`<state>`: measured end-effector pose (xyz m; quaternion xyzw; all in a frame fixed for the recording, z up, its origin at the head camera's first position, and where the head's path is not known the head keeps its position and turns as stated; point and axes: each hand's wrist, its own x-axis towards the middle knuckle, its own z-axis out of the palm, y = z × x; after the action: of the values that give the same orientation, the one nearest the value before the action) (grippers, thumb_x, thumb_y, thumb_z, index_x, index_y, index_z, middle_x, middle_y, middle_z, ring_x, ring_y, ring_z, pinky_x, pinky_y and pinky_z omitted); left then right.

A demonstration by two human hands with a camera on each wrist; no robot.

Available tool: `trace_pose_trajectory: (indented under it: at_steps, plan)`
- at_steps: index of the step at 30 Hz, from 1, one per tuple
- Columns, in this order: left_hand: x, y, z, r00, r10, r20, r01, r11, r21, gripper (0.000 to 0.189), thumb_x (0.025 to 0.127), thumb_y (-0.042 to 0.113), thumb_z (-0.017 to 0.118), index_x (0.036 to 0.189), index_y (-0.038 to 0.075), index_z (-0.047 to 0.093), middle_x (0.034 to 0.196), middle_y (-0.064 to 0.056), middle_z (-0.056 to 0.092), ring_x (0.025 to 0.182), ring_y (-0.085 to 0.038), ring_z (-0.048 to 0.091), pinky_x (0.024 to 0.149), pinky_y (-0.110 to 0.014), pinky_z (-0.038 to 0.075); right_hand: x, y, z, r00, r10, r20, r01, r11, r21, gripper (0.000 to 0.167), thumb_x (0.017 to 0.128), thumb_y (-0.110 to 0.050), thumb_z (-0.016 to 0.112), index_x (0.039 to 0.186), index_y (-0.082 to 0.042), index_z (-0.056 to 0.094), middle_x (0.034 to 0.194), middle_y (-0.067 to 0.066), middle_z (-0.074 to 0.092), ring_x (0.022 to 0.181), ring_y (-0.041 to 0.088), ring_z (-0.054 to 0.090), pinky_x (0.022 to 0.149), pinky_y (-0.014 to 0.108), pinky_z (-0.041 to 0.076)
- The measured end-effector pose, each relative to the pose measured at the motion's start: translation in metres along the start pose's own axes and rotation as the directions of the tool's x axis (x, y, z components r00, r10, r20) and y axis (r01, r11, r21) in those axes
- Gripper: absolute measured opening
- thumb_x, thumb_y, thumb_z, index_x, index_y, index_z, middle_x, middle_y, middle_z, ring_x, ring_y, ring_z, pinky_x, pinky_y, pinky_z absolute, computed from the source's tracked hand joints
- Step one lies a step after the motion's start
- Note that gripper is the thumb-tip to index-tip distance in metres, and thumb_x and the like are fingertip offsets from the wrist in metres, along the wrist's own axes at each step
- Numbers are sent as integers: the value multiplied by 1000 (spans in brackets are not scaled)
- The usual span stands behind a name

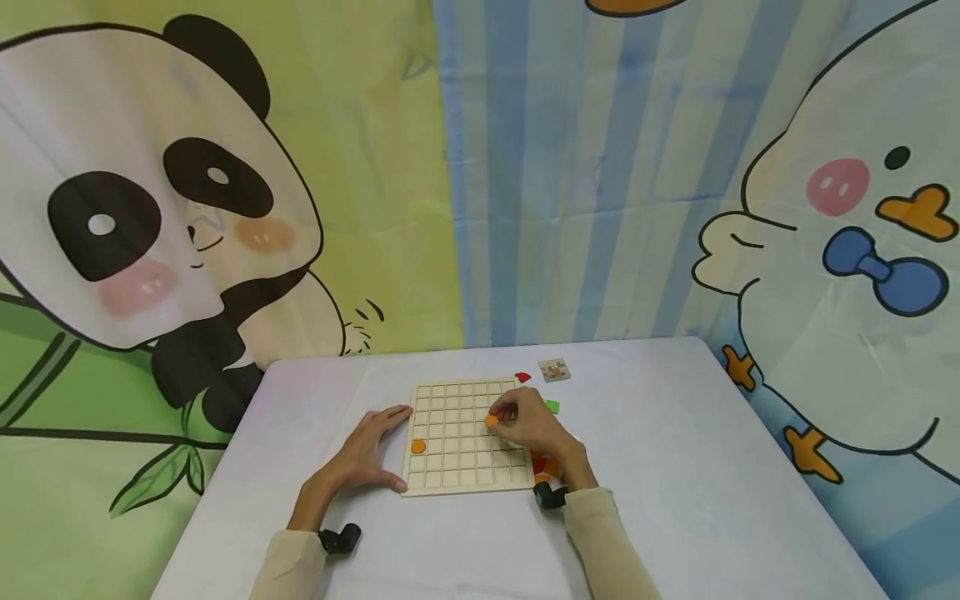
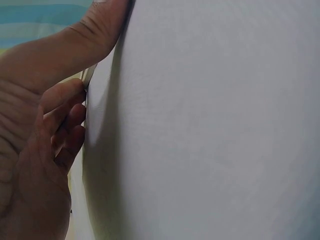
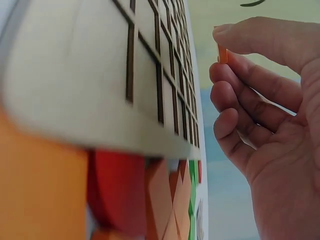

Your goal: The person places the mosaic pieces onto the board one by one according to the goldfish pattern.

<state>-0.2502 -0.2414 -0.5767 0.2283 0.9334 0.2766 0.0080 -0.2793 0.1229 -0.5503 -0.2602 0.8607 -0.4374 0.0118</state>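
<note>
Head view: a square board [image 1: 450, 421], pale and wood-like, its face divided into a grid of small squares, lies on a table [image 1: 712, 467] with a smooth white cover. The person's left hand [image 1: 367, 450] touches the board's left edge, thumb spread wide from the fingers, the thumb at the near corner. The right hand [image 1: 534, 423] pinches a thin orange tile [image 1: 491, 421] between thumb and forefinger over the board's right half, the other fingers loosely bent. A second orange tile [image 1: 418, 447], roundish and flat, sits on the grid near the left edge. Beside the right edge lie a curved red piece [image 3: 120, 192], orange pieces [image 3: 159, 195] and a green tile [image 1: 552, 407]; beyond the far right corner is a small patterned card [image 1: 555, 370]
</note>
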Motion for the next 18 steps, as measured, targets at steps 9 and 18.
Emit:
trace_pose_trajectory:
  at_steps: [9,18]
  plan:
    - [-2,-2,1,1000,-6,10,6,1000,-16,140,48,55,109,166,10,47,171,-12,48,146,-37,48,121,-65,45,24,-5,16,998,-64,27,64,998,-4,14,91,-6,85,104,-3,83,94,9,78,79,8,66,74,25,59]
    - [-2,-2,-1,1000,-13,13,13,1000,-19,139,48,52,110,166,11,48,171,-12,48,146,-37,48,121,-65,45,47,-10,31,992,-106,63,106,994,7,14,90,-4,82,103,-1,84,96,12,81,78,7,67,74,23,59]
